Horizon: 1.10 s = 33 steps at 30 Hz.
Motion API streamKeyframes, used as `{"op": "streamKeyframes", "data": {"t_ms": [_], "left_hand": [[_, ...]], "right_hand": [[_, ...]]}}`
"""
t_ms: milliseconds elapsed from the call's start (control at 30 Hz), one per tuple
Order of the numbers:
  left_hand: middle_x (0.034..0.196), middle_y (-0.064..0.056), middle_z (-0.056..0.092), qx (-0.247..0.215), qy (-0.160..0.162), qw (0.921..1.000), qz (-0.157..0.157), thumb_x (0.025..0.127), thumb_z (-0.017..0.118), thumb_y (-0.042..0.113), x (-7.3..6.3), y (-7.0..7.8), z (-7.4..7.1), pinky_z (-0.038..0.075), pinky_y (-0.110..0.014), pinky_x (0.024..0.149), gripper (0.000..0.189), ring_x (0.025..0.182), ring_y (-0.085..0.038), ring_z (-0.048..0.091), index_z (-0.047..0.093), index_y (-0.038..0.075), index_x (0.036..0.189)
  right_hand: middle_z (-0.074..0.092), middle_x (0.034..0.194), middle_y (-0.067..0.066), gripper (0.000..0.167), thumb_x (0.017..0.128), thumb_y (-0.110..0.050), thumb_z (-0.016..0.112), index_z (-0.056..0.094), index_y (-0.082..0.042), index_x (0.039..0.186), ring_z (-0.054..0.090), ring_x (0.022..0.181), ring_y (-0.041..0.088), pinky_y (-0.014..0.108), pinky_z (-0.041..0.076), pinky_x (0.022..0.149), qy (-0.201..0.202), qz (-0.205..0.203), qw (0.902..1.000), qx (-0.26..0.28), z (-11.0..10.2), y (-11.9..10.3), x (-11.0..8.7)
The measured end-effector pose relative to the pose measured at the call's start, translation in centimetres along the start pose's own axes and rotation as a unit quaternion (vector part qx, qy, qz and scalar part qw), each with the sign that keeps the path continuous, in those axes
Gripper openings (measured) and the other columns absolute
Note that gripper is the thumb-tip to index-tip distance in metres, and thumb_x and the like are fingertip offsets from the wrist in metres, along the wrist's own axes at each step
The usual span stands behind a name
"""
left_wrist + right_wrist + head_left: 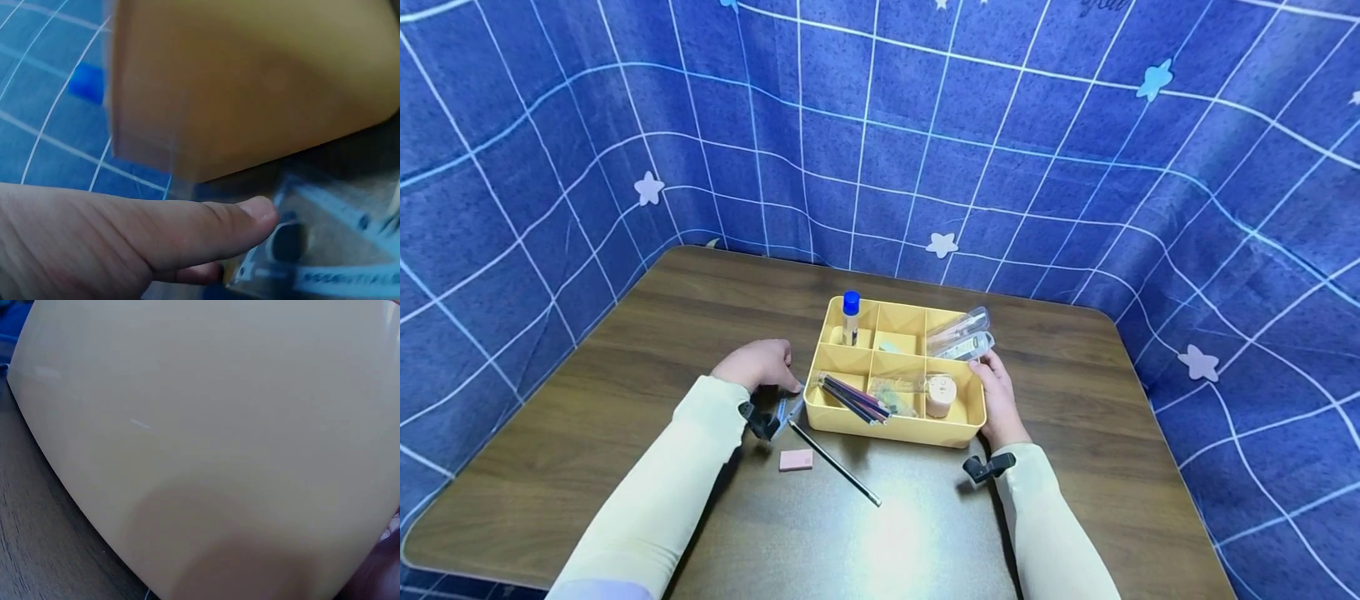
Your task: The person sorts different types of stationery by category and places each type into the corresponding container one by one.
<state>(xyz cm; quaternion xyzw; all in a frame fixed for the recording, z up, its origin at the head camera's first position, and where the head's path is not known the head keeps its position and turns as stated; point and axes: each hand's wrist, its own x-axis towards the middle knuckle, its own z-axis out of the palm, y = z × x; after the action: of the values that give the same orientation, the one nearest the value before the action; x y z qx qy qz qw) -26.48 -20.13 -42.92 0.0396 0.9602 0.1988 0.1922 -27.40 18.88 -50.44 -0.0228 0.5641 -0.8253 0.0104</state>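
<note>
A yellow six-compartment desk organizer (pixel 891 428) sits mid-table. My right hand (pixel 998 398) grips its right end, thumb at the rim; the organizer's smooth wall (pixel 206 412) fills the right wrist view. Beside the left end, my left hand (pixel 762 365) pinches a clear plastic packet (pixel 786 410). In the left wrist view the thumb of my left hand (pixel 137 240) lies on this packet (pixel 350 282), which bears pale blue printed bands, close to the organizer wall (pixel 269 75). The packet's contents are unclear, and most fingers of that hand are hidden.
A dark pencil (pixel 835 463) and a pink eraser (pixel 796 460) lie in front of the organizer. Its compartments hold a blue-capped glue stick (pixel 850 320), several colored pencils (pixel 854 400), a white roll (pixel 940 395) and clear cases (pixel 964 345). A blue curtain (pixel 880 150) surrounds the table.
</note>
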Motion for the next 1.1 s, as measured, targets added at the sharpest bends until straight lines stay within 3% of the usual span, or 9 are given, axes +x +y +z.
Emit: {"op": "streamKeyframes", "data": {"t_ms": [200,400,567,800,1000,1100], "left_hand": [[0.106,-0.019,0.066,0.048,0.025,0.9986,0.002,0.068,0.089,0.035,-0.6,1.5,1.3,0.051,-0.048,0.084,0.069,0.097,-0.034,0.062,0.058,0.001,0.120],[0.120,-0.032,0.062,0.088,0.043,0.9951,0.012,0.063,0.089,0.034,-0.9,2.5,2.1,0.051,-0.053,0.091,0.092,0.113,-0.044,0.060,0.049,-0.006,0.136],[0.120,-0.030,0.064,0.087,0.043,0.9950,0.023,0.067,0.085,0.025,-0.7,2.5,2.1,0.051,-0.050,0.093,0.089,0.109,-0.041,0.064,0.046,-0.010,0.139],[0.126,-0.030,0.061,0.081,0.031,0.9962,0.011,0.071,0.078,0.019,-0.2,2.7,1.7,0.049,-0.050,0.098,0.086,0.113,-0.040,0.061,0.042,-0.011,0.143],[0.115,-0.033,0.063,0.117,0.061,0.9911,0.020,0.078,0.076,0.027,0.2,2.4,2.0,0.050,-0.055,0.094,0.064,0.114,-0.047,0.058,0.053,-0.006,0.128],[0.110,-0.034,0.064,0.133,0.086,0.9870,0.029,0.085,0.068,0.020,0.5,2.2,2.2,0.052,-0.056,0.090,0.048,0.109,-0.047,0.061,0.054,-0.006,0.122]], "right_hand": [[0.052,0.126,0.005,0.047,0.100,-0.008,0.048,0.039,-0.003,0.146,0.058,0.109,0.014,0.028,0.049,0.095,0.002,0.001,1.0000,0.003,0.1,-0.1,0.1],[0.054,0.125,0.004,0.041,0.099,-0.010,0.050,0.046,-0.009,0.140,0.060,0.107,0.013,0.027,0.050,0.093,0.001,-0.009,1.0000,0.002,0.2,0.0,0.0],[0.055,0.124,0.004,0.041,0.098,-0.009,0.050,0.047,-0.009,0.140,0.060,0.106,0.013,0.026,0.051,0.092,0.000,-0.013,0.9999,0.001,0.2,0.0,0.0],[0.053,0.124,0.004,0.048,0.099,-0.007,0.047,0.039,-0.004,0.146,0.059,0.106,0.014,0.028,0.050,0.094,0.007,-0.002,0.9999,0.012,0.2,-0.2,0.1],[0.054,0.127,0.006,0.050,0.099,-0.009,0.050,0.039,-0.004,0.147,0.060,0.108,0.015,0.029,0.050,0.094,0.007,-0.003,0.9999,0.011,0.1,-0.1,0.1],[0.054,0.129,0.005,0.049,0.099,-0.011,0.051,0.041,-0.006,0.147,0.059,0.111,0.015,0.029,0.049,0.096,0.003,-0.006,1.0000,-0.003,-0.1,0.0,0.1]]}}
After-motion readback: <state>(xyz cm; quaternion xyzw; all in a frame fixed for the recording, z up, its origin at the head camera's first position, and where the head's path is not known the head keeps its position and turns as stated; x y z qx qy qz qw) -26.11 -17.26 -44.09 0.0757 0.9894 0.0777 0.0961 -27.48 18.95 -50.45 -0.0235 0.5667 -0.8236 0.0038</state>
